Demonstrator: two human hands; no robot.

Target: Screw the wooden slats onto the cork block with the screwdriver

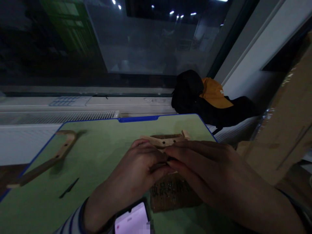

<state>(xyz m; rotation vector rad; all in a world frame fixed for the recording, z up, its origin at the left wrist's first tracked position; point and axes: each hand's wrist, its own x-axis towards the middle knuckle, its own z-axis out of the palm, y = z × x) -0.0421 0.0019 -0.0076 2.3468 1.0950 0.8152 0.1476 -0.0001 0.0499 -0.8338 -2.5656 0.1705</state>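
Note:
My left hand (142, 162) and my right hand (209, 165) meet in the middle of the table, fingertips almost touching. Just beyond the fingers shows a pale bent wooden piece (157, 142) with two dark holes. My left fingers are closed round its near side. The right thumb and forefinger are pressed together beside the left thumb; whatever lies between them is hidden. Under both hands lies a brown cardboard piece (175, 200) with dark printed characters. A similar long wooden piece (64, 146), curved at one end and with holes, rests at the left of the table.
The green table top (102, 139) has a blue rim. A thin dark tool (69, 188) lies left of my forearm, and a lit phone (133, 219) lies near me. Black cloth and an orange cap (215, 92) sit by the window. A large cardboard box (287, 107) stands at right.

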